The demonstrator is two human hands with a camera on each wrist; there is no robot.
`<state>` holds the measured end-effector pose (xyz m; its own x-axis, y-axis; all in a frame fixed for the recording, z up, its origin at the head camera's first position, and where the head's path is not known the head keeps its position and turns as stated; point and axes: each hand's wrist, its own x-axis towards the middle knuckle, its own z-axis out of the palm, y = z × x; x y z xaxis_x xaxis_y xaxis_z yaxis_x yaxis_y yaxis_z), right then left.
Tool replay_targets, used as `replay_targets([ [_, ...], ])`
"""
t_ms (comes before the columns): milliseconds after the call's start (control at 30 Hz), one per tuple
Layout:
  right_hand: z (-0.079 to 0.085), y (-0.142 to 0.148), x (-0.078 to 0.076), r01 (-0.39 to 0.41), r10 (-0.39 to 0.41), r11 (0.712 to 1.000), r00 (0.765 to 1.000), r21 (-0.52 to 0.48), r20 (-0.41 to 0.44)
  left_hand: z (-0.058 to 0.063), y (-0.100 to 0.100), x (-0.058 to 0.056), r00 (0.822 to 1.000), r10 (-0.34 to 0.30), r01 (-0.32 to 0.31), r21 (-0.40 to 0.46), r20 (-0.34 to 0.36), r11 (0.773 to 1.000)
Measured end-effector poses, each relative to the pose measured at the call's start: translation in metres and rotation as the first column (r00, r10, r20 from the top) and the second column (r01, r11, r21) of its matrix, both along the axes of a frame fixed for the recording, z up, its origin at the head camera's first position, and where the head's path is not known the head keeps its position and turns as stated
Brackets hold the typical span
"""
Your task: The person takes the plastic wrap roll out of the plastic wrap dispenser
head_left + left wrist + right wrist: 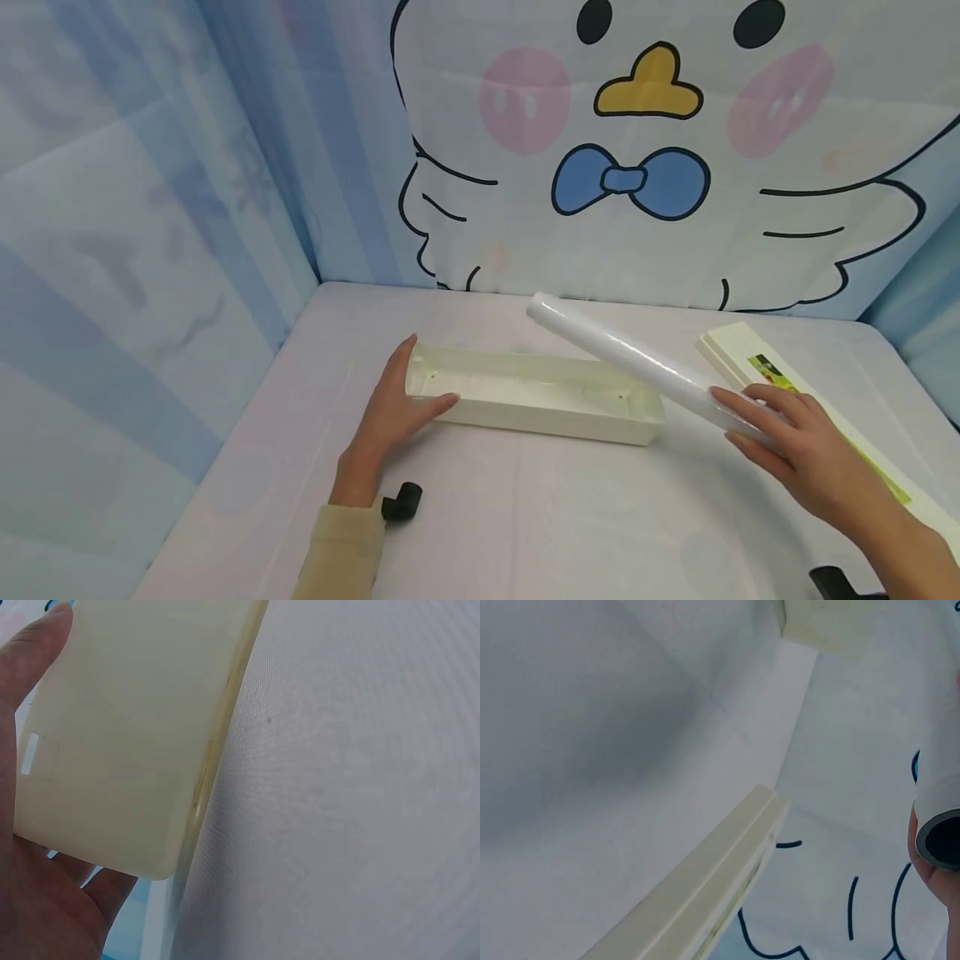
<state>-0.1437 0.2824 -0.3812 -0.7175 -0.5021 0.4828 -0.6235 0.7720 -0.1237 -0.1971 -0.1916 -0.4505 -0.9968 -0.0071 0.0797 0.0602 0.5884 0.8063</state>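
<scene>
My left hand grips the left end of a long, cream plastic box, thumb on the front wall and fingers round the end. The box lies open-topped on the table, with only small specks visible inside. In the left wrist view its outer wall fills the space beside the thumb. My right hand holds a roll of cling film by its near end. The roll slants up to the left, over the box's right end. In the right wrist view the roll shows a dark, hollow core.
A long cream lid with a green and yellow label lies slantwise at the right, partly behind the right hand and forearm. The pale table cloth runs back to a curtain with a cartoon bird. Black wrist mounts sit below the hands.
</scene>
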Motion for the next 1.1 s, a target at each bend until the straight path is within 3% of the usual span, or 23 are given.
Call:
replay_targets([
  [267,-0.001,0.006,0.011,0.170,-0.173,0.984,0.984,0.054,0.050,0.003,0.001,-0.001,1.000,-0.001,0.001,-0.003,-0.006,1.000],
  [600,-0.008,0.016,0.014,0.165,-0.165,0.986,0.986,-0.014,0.003,0.002,0.001,-0.001,1.000,0.009,-0.009,-0.021,0.000,1.000],
  [1100,-0.022,0.025,0.029,0.266,-0.266,0.963,0.964,-0.047,0.005,0.003,0.000,0.001,1.000,-0.004,0.004,0.006,0.007,1.000],
])
